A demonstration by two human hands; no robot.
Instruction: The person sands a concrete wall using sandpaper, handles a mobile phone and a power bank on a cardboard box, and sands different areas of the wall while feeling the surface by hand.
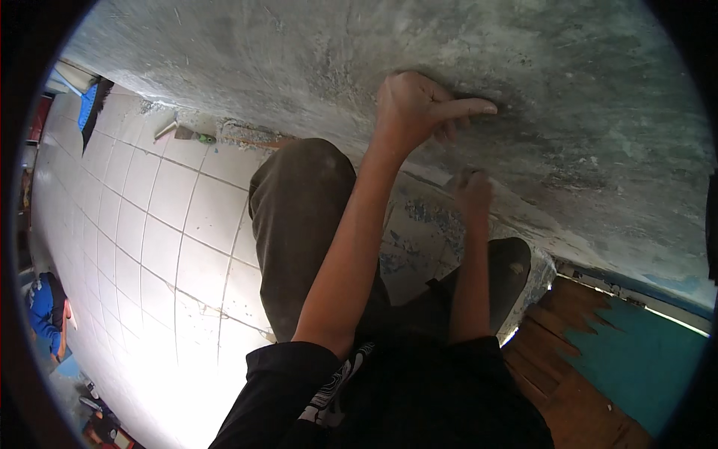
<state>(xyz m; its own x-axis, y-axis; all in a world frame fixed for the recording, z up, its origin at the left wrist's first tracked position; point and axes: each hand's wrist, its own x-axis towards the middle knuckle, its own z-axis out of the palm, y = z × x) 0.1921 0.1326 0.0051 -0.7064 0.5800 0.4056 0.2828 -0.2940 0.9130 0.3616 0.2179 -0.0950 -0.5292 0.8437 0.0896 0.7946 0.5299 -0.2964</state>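
Observation:
A grey concrete wall [269, 62] with a worn, patchy surface fills the upper part of the head view. My left hand [415, 106] leans against it, thumb stretched out to the right and the other fingers partly hidden behind the palm. Lower down, my right hand [474, 193] is curled and blurred by motion close to the foot of the wall. Whether it grips anything is too blurred to tell. Grey-blue paint flakes [426, 216] lie scattered on the floor below it, between my knees.
A putty knife with a green handle [203, 138] lies on the white floor tiles [216, 207] by the wall, beside a pale stick [165, 131]. A blue broom [87, 109] stands far left. A person in blue [45, 314] is beyond. A peeling teal door [639, 342] is at right.

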